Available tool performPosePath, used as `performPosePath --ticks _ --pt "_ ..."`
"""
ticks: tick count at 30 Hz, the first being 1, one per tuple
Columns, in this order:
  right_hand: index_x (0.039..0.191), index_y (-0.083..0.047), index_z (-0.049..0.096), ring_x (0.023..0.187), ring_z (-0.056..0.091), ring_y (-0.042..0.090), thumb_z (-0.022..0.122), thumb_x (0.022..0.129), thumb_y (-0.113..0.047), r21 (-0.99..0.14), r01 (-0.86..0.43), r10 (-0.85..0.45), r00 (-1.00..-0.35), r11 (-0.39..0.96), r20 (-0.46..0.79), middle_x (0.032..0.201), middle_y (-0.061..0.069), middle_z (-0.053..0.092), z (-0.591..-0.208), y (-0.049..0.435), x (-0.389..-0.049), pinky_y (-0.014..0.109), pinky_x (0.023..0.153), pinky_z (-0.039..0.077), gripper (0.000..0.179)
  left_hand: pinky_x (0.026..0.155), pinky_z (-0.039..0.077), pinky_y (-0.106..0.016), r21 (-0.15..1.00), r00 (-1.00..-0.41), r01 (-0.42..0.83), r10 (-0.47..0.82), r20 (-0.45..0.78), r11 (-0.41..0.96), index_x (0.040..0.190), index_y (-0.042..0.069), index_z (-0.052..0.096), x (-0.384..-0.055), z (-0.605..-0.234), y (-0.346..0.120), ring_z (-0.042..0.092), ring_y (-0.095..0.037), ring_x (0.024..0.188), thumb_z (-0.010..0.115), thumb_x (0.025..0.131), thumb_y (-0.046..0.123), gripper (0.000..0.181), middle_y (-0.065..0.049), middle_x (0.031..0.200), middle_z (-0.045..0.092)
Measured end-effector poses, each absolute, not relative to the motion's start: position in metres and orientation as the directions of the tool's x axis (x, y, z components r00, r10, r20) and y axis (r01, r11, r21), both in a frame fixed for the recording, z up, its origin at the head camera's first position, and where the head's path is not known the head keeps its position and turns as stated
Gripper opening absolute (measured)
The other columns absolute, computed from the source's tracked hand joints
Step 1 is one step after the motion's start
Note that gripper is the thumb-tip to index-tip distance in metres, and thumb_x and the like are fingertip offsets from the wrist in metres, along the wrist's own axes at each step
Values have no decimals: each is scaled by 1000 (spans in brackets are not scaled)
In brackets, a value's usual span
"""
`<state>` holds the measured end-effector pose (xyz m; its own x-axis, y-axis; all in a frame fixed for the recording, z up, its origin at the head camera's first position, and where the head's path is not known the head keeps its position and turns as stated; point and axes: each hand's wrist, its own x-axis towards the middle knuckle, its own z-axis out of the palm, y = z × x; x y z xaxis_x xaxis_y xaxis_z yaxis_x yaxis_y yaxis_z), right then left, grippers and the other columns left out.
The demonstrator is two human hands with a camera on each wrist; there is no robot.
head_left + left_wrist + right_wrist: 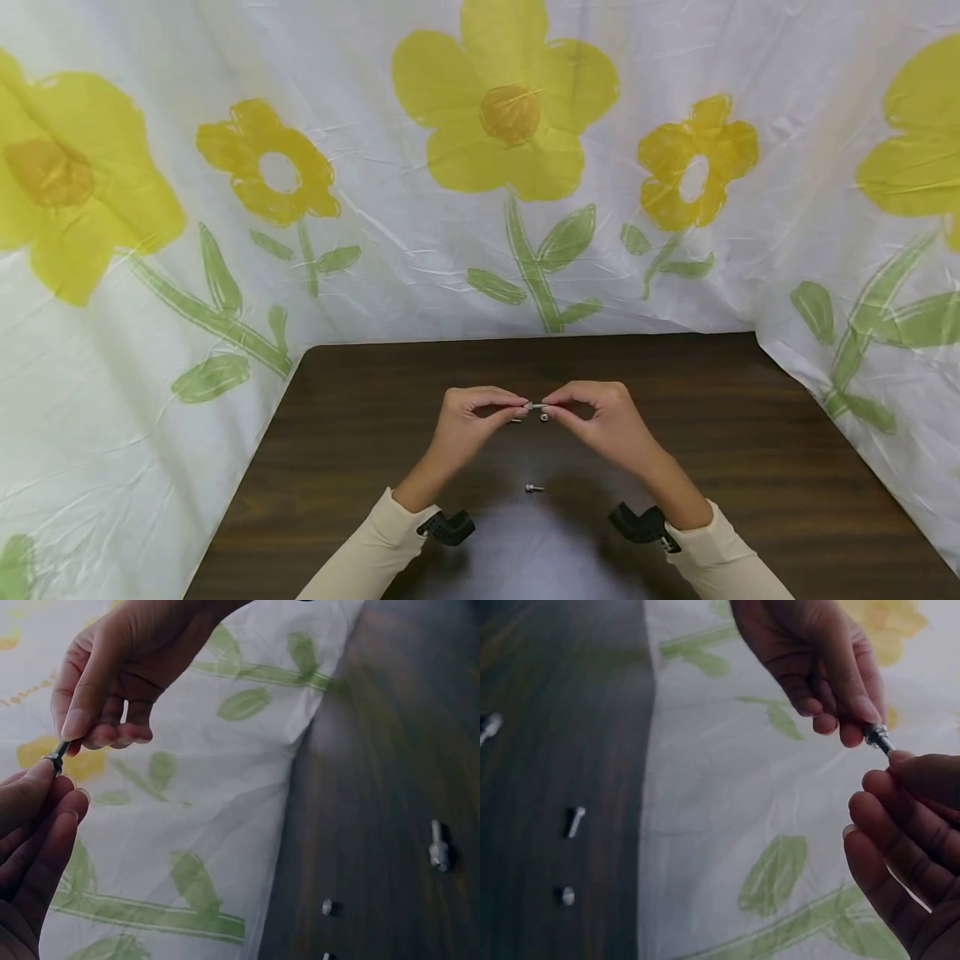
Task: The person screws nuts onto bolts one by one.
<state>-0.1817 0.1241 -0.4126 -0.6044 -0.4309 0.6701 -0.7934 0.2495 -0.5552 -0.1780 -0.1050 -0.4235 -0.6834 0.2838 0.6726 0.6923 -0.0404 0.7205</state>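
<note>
Both hands meet over the far half of the table, holding one small metal bolt between them. The left hand pinches the bolt's thick end between thumb and fingers. At the thin shank end, the right hand grips with thumb and fingertips. In the right wrist view, the thick part of the bolt shows ridged metal rings beside the left thumb; whether a separate nut sits there I cannot tell. A loose nut lies on the table just below the hands. Beside it is another bolt, partly covered by the left hand.
A further bolt with a thick end lies nearer the person on the dark wooden table. White cloth painted with yellow flowers hangs behind the table and along its sides. Black wrist mounts are worn at both cuffs.
</note>
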Motion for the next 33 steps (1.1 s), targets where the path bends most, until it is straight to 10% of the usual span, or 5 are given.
performPosePath --ticks 17,33 --pt "88 -6 79 69 68 6 82 83 1 -581 -745 -505 -658 327 559 83 1 76 -455 124 -202 23 57 57 9 67 61 -30 770 -744 628 379 551 114 93 4 80 -205 -474 -113 75 -15 78 80 85 2 8 -6 88 78" --pt "84 -7 80 74 71 11 84 83 -5 -530 -724 -554 -685 442 473 83 1 76 -485 119 -207 24 63 57 5 65 59 -26 819 -831 511 392 394 260 86 -6 78 -206 -504 -112 73 -32 74 78 81 -11 7 -18 84 75"
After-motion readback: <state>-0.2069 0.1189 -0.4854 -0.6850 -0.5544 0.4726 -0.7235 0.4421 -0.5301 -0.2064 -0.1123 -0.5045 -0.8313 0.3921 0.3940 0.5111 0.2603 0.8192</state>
